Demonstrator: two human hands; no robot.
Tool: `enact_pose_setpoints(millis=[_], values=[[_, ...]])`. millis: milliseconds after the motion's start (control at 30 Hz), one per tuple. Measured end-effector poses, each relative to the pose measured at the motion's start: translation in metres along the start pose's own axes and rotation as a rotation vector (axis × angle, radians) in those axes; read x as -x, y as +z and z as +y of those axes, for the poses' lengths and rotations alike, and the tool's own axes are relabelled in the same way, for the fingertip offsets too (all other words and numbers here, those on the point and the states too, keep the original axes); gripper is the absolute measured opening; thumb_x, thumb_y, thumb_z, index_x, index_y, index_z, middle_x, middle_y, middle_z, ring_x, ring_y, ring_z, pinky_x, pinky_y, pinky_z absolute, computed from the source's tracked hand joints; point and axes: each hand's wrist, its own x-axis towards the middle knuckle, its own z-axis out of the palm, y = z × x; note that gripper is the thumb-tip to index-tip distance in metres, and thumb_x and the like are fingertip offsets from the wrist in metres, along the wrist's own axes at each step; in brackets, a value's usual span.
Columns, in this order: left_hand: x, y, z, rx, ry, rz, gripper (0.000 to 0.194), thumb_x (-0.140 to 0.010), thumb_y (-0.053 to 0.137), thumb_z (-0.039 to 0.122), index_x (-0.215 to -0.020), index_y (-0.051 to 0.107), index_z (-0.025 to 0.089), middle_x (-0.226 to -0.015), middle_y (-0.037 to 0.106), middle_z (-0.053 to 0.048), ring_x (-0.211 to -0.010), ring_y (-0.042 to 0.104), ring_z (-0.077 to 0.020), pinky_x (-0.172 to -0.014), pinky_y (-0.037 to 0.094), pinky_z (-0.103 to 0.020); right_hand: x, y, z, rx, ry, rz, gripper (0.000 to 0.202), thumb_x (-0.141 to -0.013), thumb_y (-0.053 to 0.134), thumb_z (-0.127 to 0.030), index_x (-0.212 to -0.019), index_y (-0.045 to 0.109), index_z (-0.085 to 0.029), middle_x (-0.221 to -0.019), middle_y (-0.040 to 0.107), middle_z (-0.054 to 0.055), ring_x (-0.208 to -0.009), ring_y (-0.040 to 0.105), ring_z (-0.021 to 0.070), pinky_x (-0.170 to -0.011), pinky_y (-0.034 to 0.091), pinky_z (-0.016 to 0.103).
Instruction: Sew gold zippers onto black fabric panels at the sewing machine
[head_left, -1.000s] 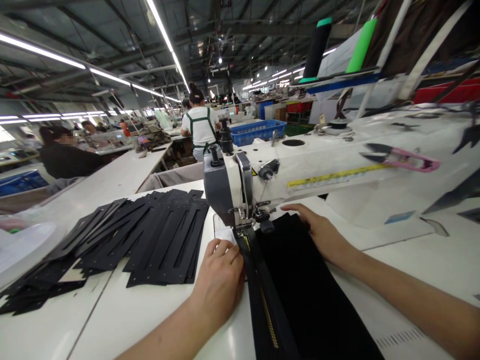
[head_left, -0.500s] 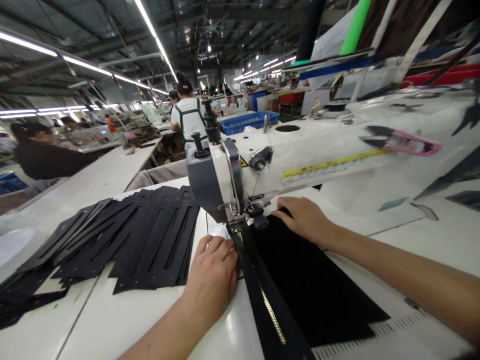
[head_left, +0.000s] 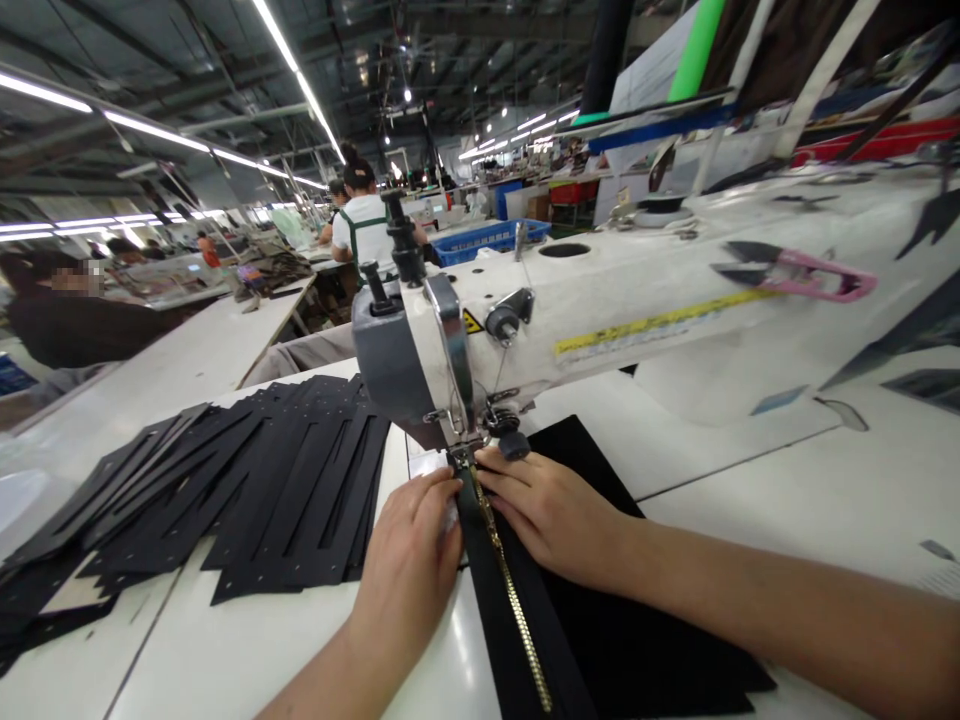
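A black fabric piece with a gold-toothed zipper runs up under the presser foot of a white sewing machine. Beside the needle area, my left hand rests at the strip's left edge, fingers bent and thumb apart from the index finger. My right hand lies over the fabric right of the zipper, its fingers stretched toward the foot and touching the strip. Under my right hand and forearm spreads a wider black panel, partly covered. The zipper's upper end is hidden at the foot.
Many black cut pieces with slots lie fanned on the table at left. Pink-handled thread snips and a yellow measuring tape are on the machine arm. A blue crate and co-workers are behind.
My right hand has come from the panel's far edge toward me and left, onto the fabric beside the zipper. My left hand stays by the strip; the view has shifted slightly.
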Motion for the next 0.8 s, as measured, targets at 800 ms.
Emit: enact_pose_setpoints(millis=[800], values=[[-0.009,0.002,-0.006,-0.033,0.328,-0.037,0.023,-0.082,0.042,0.007,-0.092,0.061,0.011,-0.1,0.065,-0.012,-0.095,0.061,-0.0224,-0.087,0.05,-0.041,0.007,-0.002,-0.003,0.192,-0.008,-0.179,0.042,-0.089,0.032,-0.021,-0.117,0.05,0.005,-0.122,0.049,0.022,-0.12,0.04,0.0275,-0.103,0.032,0.041]])
